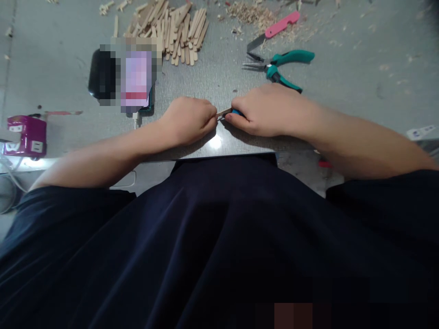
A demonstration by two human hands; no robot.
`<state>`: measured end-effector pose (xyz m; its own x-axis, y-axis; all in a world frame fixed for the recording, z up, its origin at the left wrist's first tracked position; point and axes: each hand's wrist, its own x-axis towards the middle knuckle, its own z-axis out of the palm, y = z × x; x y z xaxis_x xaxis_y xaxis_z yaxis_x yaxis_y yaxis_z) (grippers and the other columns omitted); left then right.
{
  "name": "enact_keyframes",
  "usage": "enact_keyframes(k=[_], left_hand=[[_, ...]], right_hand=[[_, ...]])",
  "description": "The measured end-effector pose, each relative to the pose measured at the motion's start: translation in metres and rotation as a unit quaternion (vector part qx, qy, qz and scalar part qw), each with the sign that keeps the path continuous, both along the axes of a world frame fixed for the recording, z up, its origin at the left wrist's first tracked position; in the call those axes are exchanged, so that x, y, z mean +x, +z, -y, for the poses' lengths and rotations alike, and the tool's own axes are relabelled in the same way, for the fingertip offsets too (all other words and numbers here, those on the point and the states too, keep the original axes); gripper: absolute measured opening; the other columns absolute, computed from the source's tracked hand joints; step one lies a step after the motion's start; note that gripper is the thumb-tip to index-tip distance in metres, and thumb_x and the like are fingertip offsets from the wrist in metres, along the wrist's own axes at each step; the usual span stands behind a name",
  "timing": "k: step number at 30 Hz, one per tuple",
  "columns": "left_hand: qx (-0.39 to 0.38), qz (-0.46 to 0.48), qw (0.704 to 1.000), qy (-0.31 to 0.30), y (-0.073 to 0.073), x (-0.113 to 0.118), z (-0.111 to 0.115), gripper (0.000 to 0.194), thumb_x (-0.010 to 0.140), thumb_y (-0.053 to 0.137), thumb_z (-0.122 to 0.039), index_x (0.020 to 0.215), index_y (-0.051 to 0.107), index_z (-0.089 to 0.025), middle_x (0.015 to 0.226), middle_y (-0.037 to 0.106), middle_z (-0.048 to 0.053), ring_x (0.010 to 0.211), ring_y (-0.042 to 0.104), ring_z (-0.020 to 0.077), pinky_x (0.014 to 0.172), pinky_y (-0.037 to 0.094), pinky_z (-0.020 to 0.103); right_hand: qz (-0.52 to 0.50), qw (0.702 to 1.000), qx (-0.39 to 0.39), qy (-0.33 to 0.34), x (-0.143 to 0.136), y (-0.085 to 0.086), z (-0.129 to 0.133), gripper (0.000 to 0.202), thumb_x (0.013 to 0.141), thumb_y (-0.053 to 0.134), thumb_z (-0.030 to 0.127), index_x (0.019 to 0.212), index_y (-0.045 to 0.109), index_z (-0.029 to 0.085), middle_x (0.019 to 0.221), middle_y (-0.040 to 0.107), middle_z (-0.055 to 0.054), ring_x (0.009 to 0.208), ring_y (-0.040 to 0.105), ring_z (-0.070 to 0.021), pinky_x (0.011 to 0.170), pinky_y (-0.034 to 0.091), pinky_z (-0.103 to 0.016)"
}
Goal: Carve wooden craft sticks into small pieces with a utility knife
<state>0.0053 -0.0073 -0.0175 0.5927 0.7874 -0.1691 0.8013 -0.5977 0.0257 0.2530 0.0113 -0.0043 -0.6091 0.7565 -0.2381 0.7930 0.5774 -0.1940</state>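
Note:
Near the table's front edge, my left hand (192, 119) is closed in a pinch on the end of a small wooden stick (224, 111). Facing it, my right hand (265, 109) wraps round a blue-handled tool (236, 112) with a dark metal tip. That tip meets the stick in the short gap between my hands. Most of the tool is covered by my right fingers, so its exact kind is unclear. Just beyond my right hand lie green-handled long-nose pliers (274, 66), jaws pointing left. Past them is a pink-handled knife (281, 25) with a dark blade.
A heap of wooden craft sticks (181, 32) lies at the back, with wood shavings (252, 13) to its right. On the left are a phone (139, 75) with a white cable, a black object (103, 73) and a purple power socket cube (29, 135).

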Motion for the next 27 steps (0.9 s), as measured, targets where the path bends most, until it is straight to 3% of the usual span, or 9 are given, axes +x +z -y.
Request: enact_keyframes(k=[6,11,19,27], left_hand=[[-0.011,0.016,1.000,0.013,-0.006,0.002,0.004,0.052,0.117,0.037,-0.037,0.120,0.085,-0.018,0.120,0.085,0.017,0.110,0.077,0.0332,0.094,0.053,0.048],[-0.017,0.076,0.997,0.020,-0.012,0.001,0.005,0.049,0.113,0.039,-0.037,0.118,0.087,-0.028,0.108,0.084,0.014,0.112,0.079,0.0368,0.098,0.056,0.050],[-0.007,0.068,0.998,0.010,-0.015,0.001,0.007,0.049,0.112,0.037,-0.036,0.118,0.085,-0.024,0.110,0.083,0.016,0.113,0.079,0.0371,0.101,0.056,0.048],[0.016,0.027,0.999,0.011,-0.018,0.005,0.008,0.050,0.115,0.035,-0.035,0.119,0.083,-0.020,0.116,0.085,0.018,0.112,0.080,0.0350,0.099,0.056,0.045]], right_hand=[[-0.021,1.000,-0.016,-0.012,-0.003,0.004,0.006,0.043,0.119,0.059,0.060,0.116,0.085,0.025,0.110,0.090,-0.018,0.107,0.079,-0.0436,0.080,0.049,-0.046],[0.047,0.996,0.062,0.035,-0.006,0.009,0.011,0.046,0.122,0.050,0.055,0.111,0.082,0.024,0.107,0.089,-0.018,0.094,0.078,-0.0392,0.069,0.038,-0.042],[0.048,0.994,0.093,0.044,-0.008,0.005,0.014,0.047,0.121,0.050,0.054,0.113,0.083,0.021,0.103,0.088,-0.021,0.088,0.081,-0.0409,0.060,0.025,-0.042],[0.056,0.993,0.097,0.025,-0.011,0.005,0.019,0.052,0.122,0.046,0.056,0.123,0.083,0.019,0.111,0.089,-0.024,0.090,0.082,-0.0433,0.062,0.035,-0.044]])
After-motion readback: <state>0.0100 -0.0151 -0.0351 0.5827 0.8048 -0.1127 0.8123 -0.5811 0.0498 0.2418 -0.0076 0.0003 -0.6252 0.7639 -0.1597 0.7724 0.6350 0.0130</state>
